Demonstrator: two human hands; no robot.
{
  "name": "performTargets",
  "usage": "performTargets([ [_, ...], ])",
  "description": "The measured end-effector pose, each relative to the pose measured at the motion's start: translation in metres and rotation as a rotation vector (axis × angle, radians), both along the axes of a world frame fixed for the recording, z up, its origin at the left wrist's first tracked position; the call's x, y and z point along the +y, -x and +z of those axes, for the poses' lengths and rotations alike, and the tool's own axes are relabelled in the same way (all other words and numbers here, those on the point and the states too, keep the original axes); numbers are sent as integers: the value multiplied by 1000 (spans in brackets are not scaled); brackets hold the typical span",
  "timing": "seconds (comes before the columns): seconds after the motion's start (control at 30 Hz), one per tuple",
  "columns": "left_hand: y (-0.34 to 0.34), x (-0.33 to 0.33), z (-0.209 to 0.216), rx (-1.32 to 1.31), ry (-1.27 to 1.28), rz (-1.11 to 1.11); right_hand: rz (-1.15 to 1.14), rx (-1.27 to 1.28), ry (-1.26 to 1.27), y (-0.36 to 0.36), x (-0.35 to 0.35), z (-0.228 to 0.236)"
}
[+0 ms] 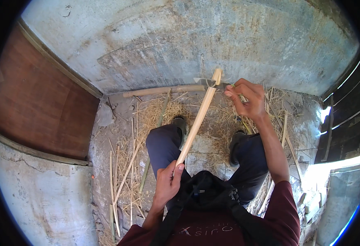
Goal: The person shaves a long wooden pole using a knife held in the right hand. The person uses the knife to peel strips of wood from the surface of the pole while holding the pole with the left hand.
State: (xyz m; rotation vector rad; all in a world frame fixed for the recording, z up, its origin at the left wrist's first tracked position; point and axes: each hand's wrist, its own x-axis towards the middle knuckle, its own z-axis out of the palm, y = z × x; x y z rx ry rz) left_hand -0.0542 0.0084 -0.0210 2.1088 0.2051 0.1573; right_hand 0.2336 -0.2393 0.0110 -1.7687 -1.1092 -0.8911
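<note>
My left hand (169, 183) is closed round the near end of a long pale strip (198, 123) that looks like split bamboo. The strip slants up and away from my lap, its far end close to the wall; whether it touches the wall I cannot tell. My right hand (247, 98) grips a knife (206, 82) whose handle is mostly hidden by the fingers. Its blade lies crosswise at the strip's far end, where a sliver appears to split away.
Straw-like shavings (151, 112) and several thin strips (127, 174) litter the floor around my feet. A thicker pole (163, 90) lies along the base of the worn wall (155, 53). Left is a brown panel (44, 94); right, dark slats (344, 110) let in light.
</note>
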Motion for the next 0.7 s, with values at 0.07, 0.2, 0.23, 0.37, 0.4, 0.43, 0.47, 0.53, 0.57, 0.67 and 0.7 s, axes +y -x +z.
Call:
performTargets([
  [0.07, 2, 1, 0, 8, -2, 2, -30, -7, -29, -2, 0, 0],
  [0.2, 7, 6, -7, 0, -14, 20, -50, 24, 54, -4, -4, -1],
  [0.23, 7, 7, -7, 6, -19, 20, -54, 23, 49, -7, -5, -1],
  [0.37, 9, 10, -9, 25, -18, 32, -80, 26, 88, -5, -3, -1],
  [0.4, 9, 11, -9, 24, -22, 35, -74, 28, 87, -5, -2, 0],
  [0.43, 9, 11, -9, 23, -27, 37, -69, 30, 84, -5, 0, 2],
  [0.47, 9, 11, -9, 21, -32, 39, -64, 31, 82, -6, 1, 3],
  [0.53, 9, 14, -11, 18, -25, 37, -67, 48, 88, -6, 2, 1],
  [0.57, 8, 15, -11, 16, -21, 34, -71, 56, 91, -6, 3, 1],
  [0.67, 8, 16, -12, 53, -19, 49, -96, 77, 94, -6, 4, 1],
  [0.7, 9, 17, -13, 53, -18, 47, -92, 79, 114, -6, 4, 2],
])
